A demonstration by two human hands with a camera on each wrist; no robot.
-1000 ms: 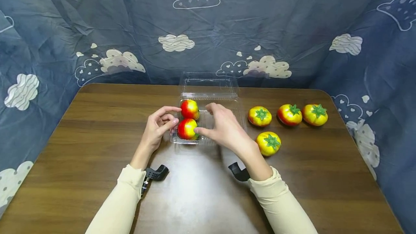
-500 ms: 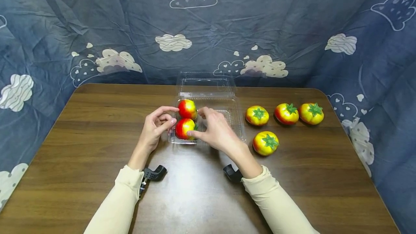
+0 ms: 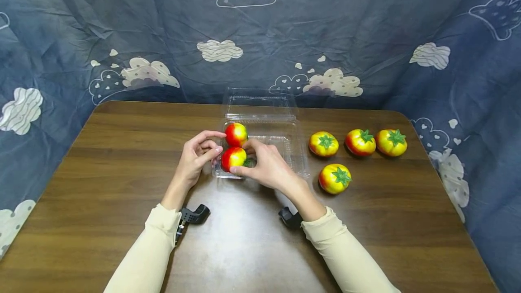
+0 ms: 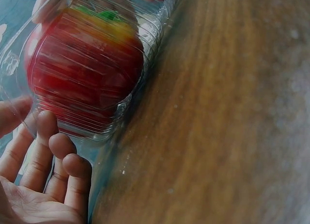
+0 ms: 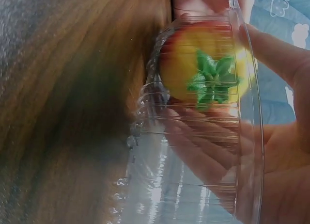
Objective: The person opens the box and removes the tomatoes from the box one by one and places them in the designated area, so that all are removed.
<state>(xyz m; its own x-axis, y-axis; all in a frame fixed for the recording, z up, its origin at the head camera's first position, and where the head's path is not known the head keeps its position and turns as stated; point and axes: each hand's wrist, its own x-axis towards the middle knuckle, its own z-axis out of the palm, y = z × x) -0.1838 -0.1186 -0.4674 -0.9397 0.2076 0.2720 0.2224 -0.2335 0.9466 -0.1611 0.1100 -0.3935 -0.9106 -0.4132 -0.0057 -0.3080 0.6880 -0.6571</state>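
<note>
A clear plastic clamshell container (image 3: 281,153) stands on the table with its lid raised at the back. Two red-and-yellow tomatoes lie along its left side, a far tomato (image 3: 236,134) and a near tomato (image 3: 233,157). My right hand (image 3: 268,165) reaches into the container and grips the near tomato between thumb and fingers; through the wall in the right wrist view its green leafy top (image 5: 213,81) faces the palm side. My left hand (image 3: 197,157) is at the container's left wall, index finger extended towards the far tomato, other fingers loosely bent outside the plastic.
To the right of the container several more tomatoes sit on the wooden table (image 3: 386,202), among them a front tomato (image 3: 334,178) and a far-right tomato (image 3: 391,143). A dark blue cloth (image 3: 183,35) with cloud prints hangs behind the table edge.
My right hand has moved left and slightly nearer, its fingers closing in around the near tomato. My left hand and the tomatoes on the table stay where they were.
</note>
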